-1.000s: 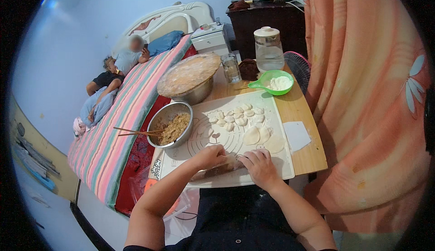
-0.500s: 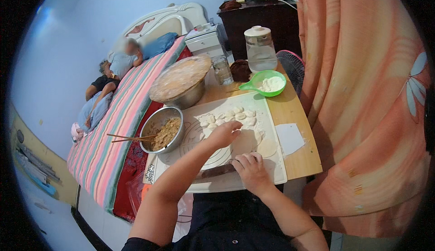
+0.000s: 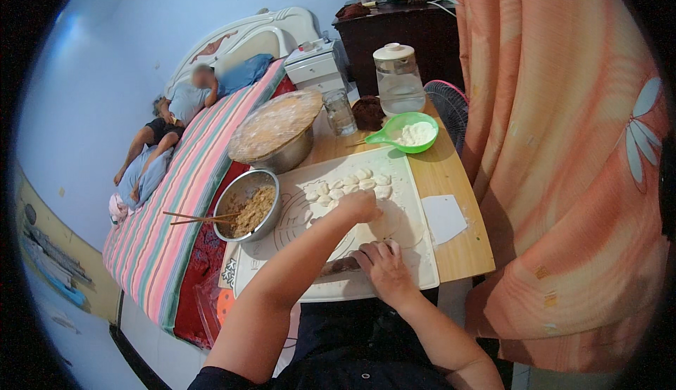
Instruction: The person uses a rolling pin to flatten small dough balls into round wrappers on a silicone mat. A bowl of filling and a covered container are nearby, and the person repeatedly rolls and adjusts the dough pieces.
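Taking the mat's centre as a clock face, a shiny metal bowl [image 3: 246, 238] sits toward 10 o'clock, heaped with coarse, crumbly brown filling [image 3: 255, 208]; a pair of thin chopsticks [image 3: 193, 218] sticks out toward 9. At 11 stands a wide metal basin [image 3: 296, 149], its round tan top wrapped in wrinkled clear film. The rolling pin [image 3: 339, 268] — a dark, smooth cylinder — lies at 6, along the near side of the pale printed mat [image 3: 425, 267]. Small, plump dough lumps [image 3: 348, 180] cluster at 12. The left hand [image 3: 360, 207] is just below them, fingers bent down beside the thin, flat dough rounds [image 3: 405, 228] at 3; whether it pinches one, I cannot tell. At 5 the right hand [image 3: 384, 267] lays curled fingers over the pin's right end, how firmly closed is hidden. A green plastic scoop [image 3: 422, 148] of powdery flour rests at 1, an angular white sheet [image 3: 445, 219] at 3.

Half a second ago the left hand's fingers stretched forward; now they point down at the rounds — the right hand has stayed on the pin
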A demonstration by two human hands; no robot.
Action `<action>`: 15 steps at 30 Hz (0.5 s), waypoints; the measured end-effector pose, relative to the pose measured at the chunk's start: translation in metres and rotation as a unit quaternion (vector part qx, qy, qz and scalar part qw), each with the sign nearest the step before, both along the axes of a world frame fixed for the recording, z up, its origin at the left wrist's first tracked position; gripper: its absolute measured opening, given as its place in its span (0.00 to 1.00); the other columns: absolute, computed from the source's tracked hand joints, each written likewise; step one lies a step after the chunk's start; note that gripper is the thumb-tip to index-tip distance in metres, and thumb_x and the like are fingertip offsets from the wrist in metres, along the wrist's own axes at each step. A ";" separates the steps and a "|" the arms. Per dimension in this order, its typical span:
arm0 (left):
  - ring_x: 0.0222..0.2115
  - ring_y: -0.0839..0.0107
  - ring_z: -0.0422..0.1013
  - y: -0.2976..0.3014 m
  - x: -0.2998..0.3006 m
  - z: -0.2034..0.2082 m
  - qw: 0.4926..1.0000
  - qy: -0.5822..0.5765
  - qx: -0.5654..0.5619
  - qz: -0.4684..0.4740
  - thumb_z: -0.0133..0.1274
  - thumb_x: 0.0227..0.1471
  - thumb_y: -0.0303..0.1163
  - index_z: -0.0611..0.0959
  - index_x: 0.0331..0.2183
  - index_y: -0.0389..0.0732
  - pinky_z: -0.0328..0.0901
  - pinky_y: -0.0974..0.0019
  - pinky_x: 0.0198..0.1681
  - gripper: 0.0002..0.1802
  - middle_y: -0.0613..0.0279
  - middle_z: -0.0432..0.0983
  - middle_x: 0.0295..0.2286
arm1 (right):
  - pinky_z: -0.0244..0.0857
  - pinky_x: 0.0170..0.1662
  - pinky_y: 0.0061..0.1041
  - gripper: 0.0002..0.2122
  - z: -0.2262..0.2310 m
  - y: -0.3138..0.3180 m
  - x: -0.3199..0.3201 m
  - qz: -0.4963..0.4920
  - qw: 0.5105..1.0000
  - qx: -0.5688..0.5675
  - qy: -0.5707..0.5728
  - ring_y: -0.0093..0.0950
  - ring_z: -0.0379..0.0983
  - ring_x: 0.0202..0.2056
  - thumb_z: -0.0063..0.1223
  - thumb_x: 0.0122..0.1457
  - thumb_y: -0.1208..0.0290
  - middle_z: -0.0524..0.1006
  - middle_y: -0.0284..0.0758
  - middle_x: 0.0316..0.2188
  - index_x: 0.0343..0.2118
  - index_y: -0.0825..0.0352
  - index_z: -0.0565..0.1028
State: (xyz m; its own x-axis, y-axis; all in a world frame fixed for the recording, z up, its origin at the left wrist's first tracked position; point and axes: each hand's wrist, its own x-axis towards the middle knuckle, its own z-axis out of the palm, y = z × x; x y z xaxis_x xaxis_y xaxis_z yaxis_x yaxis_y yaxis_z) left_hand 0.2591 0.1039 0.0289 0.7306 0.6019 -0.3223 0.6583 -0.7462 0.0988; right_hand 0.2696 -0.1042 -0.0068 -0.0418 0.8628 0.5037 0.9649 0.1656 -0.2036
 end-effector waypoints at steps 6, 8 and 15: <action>0.33 0.52 0.77 0.014 0.000 -0.019 0.993 -0.066 -0.090 -0.042 0.58 0.39 0.46 0.83 0.34 0.34 0.70 0.55 0.38 0.25 0.43 0.81 0.31 | 0.54 0.56 0.38 0.15 -0.004 0.005 -0.001 0.005 0.999 0.027 0.024 0.31 0.64 0.50 0.49 0.54 0.71 0.70 0.33 0.45 0.47 0.62 0.74; 0.29 0.56 0.77 0.012 -0.001 -0.016 0.987 -0.077 -0.131 -0.046 0.58 0.40 0.45 0.83 0.28 0.32 0.69 0.55 0.35 0.23 0.45 0.81 0.27 | 0.54 0.56 0.39 0.15 -0.006 0.004 -0.001 -0.007 0.999 0.025 0.026 0.31 0.64 0.50 0.47 0.56 0.70 0.70 0.33 0.46 0.47 0.62 0.74; 0.27 0.61 0.78 0.035 -0.022 -0.028 0.916 -0.343 -0.183 0.098 0.57 0.48 0.42 0.83 0.33 0.34 0.71 0.58 0.34 0.19 0.47 0.81 0.27 | 0.54 0.56 0.40 0.13 -0.006 0.005 -0.002 0.005 0.997 0.059 0.039 0.33 0.65 0.48 0.45 0.56 0.73 0.71 0.35 0.43 0.44 0.64 0.74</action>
State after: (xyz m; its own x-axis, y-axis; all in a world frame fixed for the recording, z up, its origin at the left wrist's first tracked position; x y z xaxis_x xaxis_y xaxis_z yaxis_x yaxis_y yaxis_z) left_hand 0.2370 0.1386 0.0007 0.7270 0.6858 -0.0344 0.4656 -0.4554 0.7588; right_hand 0.2672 -0.0989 -0.0125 -0.0059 0.7977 0.6030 0.9450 0.2016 -0.2575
